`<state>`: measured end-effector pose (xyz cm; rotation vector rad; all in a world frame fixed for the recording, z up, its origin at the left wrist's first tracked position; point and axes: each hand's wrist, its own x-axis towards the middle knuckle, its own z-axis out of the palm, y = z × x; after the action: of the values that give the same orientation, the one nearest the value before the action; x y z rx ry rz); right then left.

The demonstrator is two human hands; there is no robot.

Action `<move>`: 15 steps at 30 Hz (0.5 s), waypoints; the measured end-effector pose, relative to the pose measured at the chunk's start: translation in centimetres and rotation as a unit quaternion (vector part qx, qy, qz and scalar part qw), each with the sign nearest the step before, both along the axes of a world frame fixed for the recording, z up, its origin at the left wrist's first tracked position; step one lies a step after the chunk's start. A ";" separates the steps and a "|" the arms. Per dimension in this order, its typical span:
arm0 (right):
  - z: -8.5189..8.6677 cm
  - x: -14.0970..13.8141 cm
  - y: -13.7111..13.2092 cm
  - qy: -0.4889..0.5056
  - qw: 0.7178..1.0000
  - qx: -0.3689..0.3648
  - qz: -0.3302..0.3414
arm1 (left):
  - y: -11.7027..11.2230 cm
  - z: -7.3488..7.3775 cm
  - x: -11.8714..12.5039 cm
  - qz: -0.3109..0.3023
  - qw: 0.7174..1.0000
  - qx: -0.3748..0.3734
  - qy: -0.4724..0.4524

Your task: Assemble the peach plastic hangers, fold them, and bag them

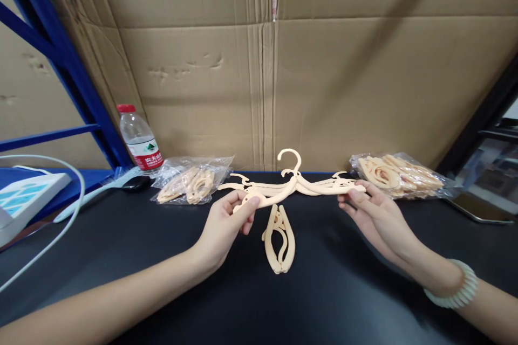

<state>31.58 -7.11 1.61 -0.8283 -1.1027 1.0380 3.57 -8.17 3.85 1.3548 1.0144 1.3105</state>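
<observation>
An unfolded cream plastic hanger (297,184) is held level just above the black table (259,302), its hook pointing up. My left hand (226,223) pinches its left arm between thumb and fingers. My right hand (374,210) grips the tip of its right arm. A second hanger of the same colour, folded shut (279,240), lies flat on the table below and between my hands.
Two clear bags of folded hangers lie at the table's back, one left (190,180) and one right (400,175). A water bottle (140,140) stands by a blue rack (60,59). A white device (24,197) with a cable sits far left. Cardboard (324,64) walls off the back.
</observation>
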 end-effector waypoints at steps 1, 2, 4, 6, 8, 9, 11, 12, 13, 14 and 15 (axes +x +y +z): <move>0.1 -0.1 -0.1 0.009 1.000 -0.002 -0.003 | -0.1 0.2 0.0 -0.003 1.000 0.000 0.004; 0.2 -0.3 -0.2 0.016 1.000 -0.003 -0.006 | -0.1 0.4 -0.1 -0.005 1.000 0.002 0.005; 0.5 -0.4 -0.4 0.033 0.999 -0.006 -0.011 | -0.3 0.7 -0.1 -0.009 1.000 0.008 0.001; 0.6 -0.6 -0.7 0.058 0.998 -0.012 -0.021 | -0.4 0.9 0.0 -0.011 1.000 0.009 -0.002; 0.6 -0.9 -1.0 0.073 0.997 -0.012 -0.022 | -0.5 0.9 0.3 -0.019 1.000 0.003 0.000; 0.5 -1.0 -1.2 0.065 0.998 -0.008 -0.013 | -0.6 0.8 0.4 -0.027 1.000 -0.002 0.001; 0.3 -1.4 -1.7 0.014 0.999 0.004 0.032 | -0.9 0.6 0.7 -0.045 0.999 -0.012 0.001; 0.2 -1.7 -2.0 -0.021 0.997 0.007 0.068 | -1.0 0.5 0.9 -0.055 0.998 -0.016 0.000; 0.2 -1.9 -2.3 -0.055 0.992 0.009 0.110 | -1.1 0.4 1.0 -0.066 0.998 -0.020 -0.002; 0.3 -2.1 -2.6 -0.086 0.984 0.010 0.154 | -1.2 0.2 1.1 -0.078 0.997 -0.024 -0.004; 0.4 -2.3 -3.0 -0.114 0.974 0.013 0.198 | -1.4 0.2 1.2 -0.090 0.996 -0.029 -0.004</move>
<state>29.29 -10.08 1.97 -0.7333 -1.5159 1.2750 4.78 -9.55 4.00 1.3625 0.8962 1.1443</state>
